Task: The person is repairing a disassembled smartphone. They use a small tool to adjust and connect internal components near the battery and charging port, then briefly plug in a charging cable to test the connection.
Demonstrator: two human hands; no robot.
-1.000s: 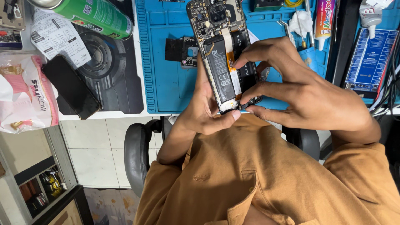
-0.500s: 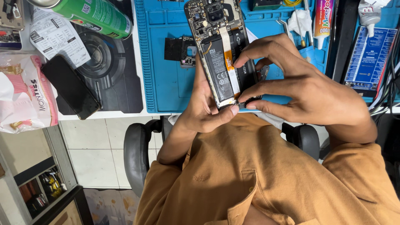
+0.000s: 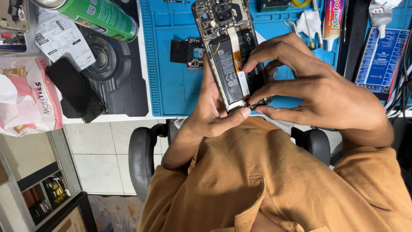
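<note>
Pinching at the lower end of an opened smartphone, the right hand has thumb and forefinger closed on a small dark part at the phone's bottom edge; what that part is cannot be made out, fingers cover most of it. Other right fingers arch over the battery, tips resting near the orange flex ribbon.

Left hand cradles the phone from behind and below, thumb pressed on the bottom corner, fingers wrapped round the far side and mostly hidden. Both hands therefore grasping: left the phone body, right the small part.

Phone held above the blue work mat, back cover off, camera end pointing away from the person, long axis running away from the chest, slightly tilted. The worked end is the near one, just between both thumbs; right hand is nearer to it.

Around: small dark module on the mat left of the phone; black phone and green spray can further left; glue tube cut off at top.
</note>
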